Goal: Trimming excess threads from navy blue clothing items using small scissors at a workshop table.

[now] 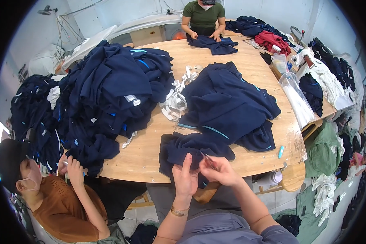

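My left hand (186, 177) pinches the near edge of a navy blue garment (191, 148) that lies on the wooden table (144, 156). My right hand (217, 171) sits just right of it and holds a small pair of metal snips (208, 160) pointed at the same fabric edge. Both hands meet at the table's front edge. A gold bracelet is on my left wrist.
A big heap of navy garments (110, 89) fills the table's left, a smaller pile (229, 101) lies ahead. White fabric strips (175, 101) lie between them. A person in orange (65, 203) works at lower left, another in green (203, 18) at the far end. A clear plastic bag (297, 97) is right.
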Demonstrator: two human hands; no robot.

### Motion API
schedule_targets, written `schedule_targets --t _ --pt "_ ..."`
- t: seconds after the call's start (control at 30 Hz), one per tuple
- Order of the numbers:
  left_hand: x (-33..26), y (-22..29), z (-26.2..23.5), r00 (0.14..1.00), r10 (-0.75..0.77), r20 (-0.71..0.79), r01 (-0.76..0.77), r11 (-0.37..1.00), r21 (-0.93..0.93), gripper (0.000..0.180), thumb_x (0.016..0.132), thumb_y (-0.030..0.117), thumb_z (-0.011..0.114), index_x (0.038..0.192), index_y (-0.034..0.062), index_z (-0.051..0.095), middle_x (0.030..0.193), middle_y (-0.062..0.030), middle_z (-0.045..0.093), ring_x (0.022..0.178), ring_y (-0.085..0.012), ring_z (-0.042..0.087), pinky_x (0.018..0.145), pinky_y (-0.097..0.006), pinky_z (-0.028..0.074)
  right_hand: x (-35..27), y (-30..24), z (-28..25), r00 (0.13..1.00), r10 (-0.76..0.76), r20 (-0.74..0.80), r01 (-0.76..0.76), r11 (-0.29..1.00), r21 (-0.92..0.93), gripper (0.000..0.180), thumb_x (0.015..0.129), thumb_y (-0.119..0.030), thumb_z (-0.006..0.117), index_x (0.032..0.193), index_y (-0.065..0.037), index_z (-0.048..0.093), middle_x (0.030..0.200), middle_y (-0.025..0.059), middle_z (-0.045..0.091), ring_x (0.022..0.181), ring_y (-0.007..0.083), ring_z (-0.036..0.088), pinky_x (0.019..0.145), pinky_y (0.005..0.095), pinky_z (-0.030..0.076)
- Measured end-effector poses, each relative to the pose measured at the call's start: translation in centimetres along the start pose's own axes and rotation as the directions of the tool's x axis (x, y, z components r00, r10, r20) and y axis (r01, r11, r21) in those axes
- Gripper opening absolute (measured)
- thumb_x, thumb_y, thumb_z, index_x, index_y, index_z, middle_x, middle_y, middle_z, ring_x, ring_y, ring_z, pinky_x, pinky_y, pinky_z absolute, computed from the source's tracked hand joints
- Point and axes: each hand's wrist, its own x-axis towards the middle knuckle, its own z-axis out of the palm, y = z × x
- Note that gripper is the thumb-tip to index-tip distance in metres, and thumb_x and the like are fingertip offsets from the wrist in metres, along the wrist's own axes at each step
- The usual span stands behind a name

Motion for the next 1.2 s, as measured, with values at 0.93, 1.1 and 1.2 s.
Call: schedule_targets --t 0.93,1.1,1.2 --pt "-0.1 0.3 0.4 0.989 -0.128 0.071 0.138 0.979 -0.147 0.024 0.09 0.006 0.053 0.114 0.0022 0.05 0.104 -0.0095 0.059 0.094 -0.0212 0.061 0.086 -0.039 0.053 -2.0 -1.9 -0.2 0.992 0.085 0.092 -0.084 0.996 -0.017 0.014 0.078 -0.002 0.068 0.088 -0.001 0.058 0.076 -0.0046 0.053 0.067 0.0011 0.042 0.059 0.0164 0.034" --pt "0.1 0.4 0.7 0.988 -0.141 0.056 0.144 0.989 -0.046 0.024 0.086 -0.002 0.056 0.109 0.0045 0.053 0.1 -0.0055 0.059 0.092 -0.0178 0.06 0.086 -0.04 0.052 -2.7 -1.0 -1.9 0.997 0.047 0.062 -0.054 0.991 0.119 0.017 0.084 -0.017 0.064 0.088 -0.002 0.057 0.078 -0.0036 0.052 0.066 0.0022 0.04 0.058 0.0168 0.033" --pt "0.1 0.2 0.8 0.992 -0.125 0.02 0.126 0.99 -0.069 0.023 0.089 0.005 0.054 0.111 0.0037 0.052 0.105 -0.0085 0.059 0.096 -0.0188 0.06 0.082 -0.039 0.055 -2.6 -0.6 -1.5 0.995 0.045 -0.089 -0.05 0.997 -0.055 0.02 0.086 -0.021 0.061 0.088 -0.002 0.055 0.074 -0.0049 0.05 0.062 0.0032 0.038 0.055 0.0186 0.032"
